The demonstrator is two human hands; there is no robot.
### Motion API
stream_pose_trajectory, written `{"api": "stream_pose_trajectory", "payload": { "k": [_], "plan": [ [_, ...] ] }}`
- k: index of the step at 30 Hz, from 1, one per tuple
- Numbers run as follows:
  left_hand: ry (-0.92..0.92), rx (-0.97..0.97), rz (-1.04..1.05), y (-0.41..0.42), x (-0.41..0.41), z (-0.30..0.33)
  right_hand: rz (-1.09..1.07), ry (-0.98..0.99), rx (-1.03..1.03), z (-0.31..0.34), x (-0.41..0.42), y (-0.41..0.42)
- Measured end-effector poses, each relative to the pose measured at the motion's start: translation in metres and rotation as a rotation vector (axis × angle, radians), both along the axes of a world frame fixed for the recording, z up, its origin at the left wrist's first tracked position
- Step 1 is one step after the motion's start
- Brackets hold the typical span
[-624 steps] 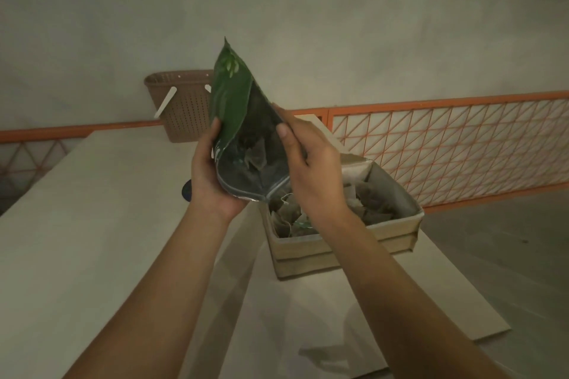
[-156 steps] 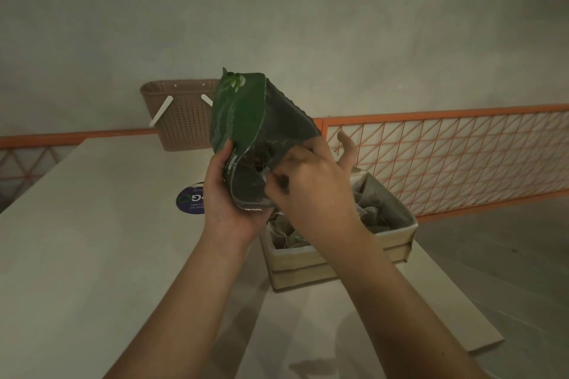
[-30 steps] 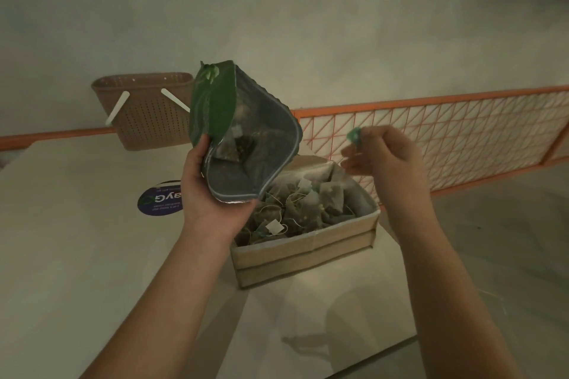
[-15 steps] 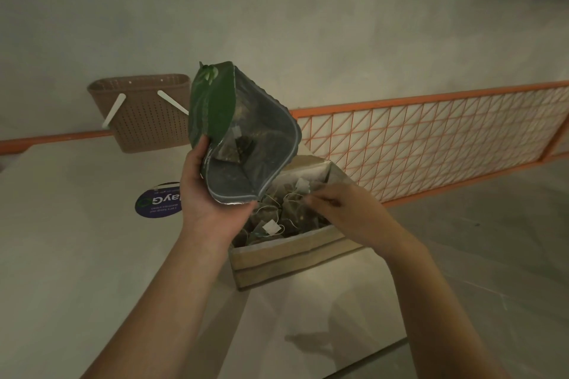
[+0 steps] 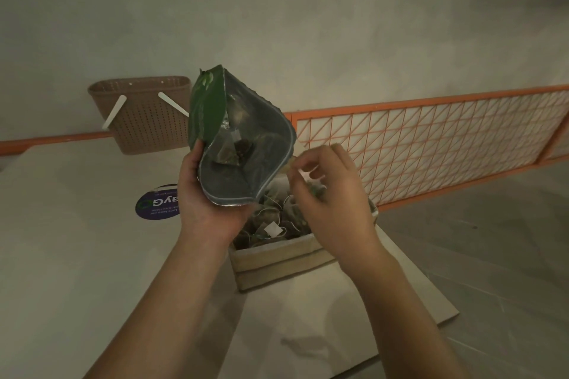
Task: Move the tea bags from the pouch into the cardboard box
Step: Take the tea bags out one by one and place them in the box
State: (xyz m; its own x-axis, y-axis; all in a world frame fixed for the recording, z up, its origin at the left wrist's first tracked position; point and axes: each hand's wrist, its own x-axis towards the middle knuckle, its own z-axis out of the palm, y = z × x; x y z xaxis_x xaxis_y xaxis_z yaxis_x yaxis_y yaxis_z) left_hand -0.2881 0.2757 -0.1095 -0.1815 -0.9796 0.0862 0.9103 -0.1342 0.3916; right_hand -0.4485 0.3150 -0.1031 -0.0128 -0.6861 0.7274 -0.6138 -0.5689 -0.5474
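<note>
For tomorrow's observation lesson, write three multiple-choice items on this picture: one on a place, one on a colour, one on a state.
1. Where is the brown basket?
A. beyond the pouch, by the wall
B. inside the cardboard box
C. on the floor

2. What colour is the pouch outside?
A. red
B. green
C. white

3. The pouch is:
A. sealed
B. lying flat
C. open, gripped by the left hand

Key: A, it stands at the table's far edge; B, its outer face is green; C, tea bags show through its mouth.
</note>
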Motion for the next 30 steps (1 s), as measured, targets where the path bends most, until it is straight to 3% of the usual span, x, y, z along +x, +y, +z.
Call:
{"api": "stream_pose_trajectory", "payload": {
  "k": [3,8,14,17,23,30],
  "plan": [
    [-0.039,-0.008,-0.003,0.001,0.001,0.000,0.018,0.034,-0.155,0.015,0.019,0.005],
    [-0.017,-0.002,-0.010,0.007,0.003,0.001,0.007,0.270,-0.251,0.026,0.051,-0.013],
    [-0.076,0.034,0.056,0.009,0.001,0.000,-0.074,0.585,0.025,0.043,0.072,-0.031],
    [-0.083,0.041,0.056,0.008,0.004,0.001,-0.098,0.630,0.038,0.043,0.075,-0.041],
    [-0.108,0.043,0.069,0.007,0.008,0.002,-0.015,0.359,-0.047,0.039,0.061,-0.036],
    [-0.050,0.037,0.060,0.003,0.009,0.005,0.172,-0.291,-0.010,0.042,0.023,0.000]
  ]
}}
